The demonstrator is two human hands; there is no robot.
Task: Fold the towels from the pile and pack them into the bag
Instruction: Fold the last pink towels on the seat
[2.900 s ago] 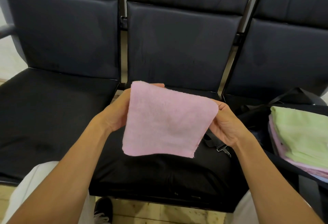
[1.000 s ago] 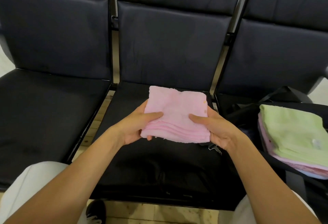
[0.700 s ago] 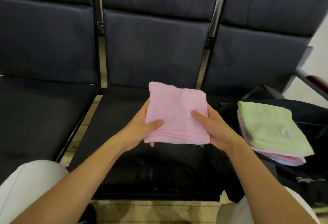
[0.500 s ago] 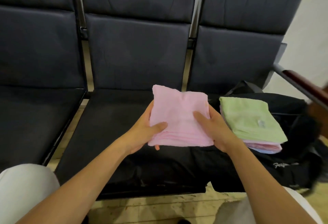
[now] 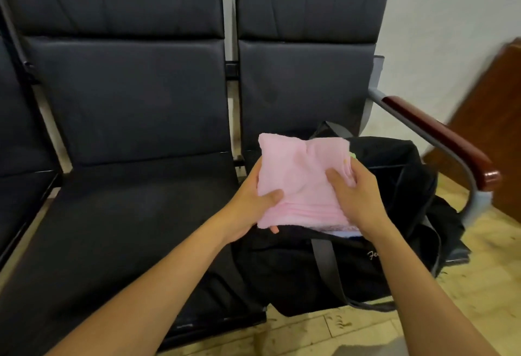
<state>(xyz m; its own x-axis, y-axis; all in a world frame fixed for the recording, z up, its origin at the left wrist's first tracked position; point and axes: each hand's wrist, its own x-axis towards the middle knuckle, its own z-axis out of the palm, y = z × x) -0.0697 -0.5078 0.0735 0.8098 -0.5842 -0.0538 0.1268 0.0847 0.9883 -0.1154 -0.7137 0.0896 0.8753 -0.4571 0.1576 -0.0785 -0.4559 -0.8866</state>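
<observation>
**Pink towel over the bag**

Both hands hold the folded pink towel (image 5: pixel 298 183) flat — left hand (image 5: pixel 248 203) clamped on its left edge, thumb on top, fingers beneath; right hand (image 5: pixel 358 197) gripping the right side. It sits above the open black duffel bag (image 5: pixel 394 214) on the right-hand seat (image 5: pixel 304 87), over a stack of folded towels (image 5: pixel 342 232) — only slivers show.

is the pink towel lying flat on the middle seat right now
No, both hands, the left hand and the right hand, hold the folded pink towel above the open black bag, not on the seat.
</observation>
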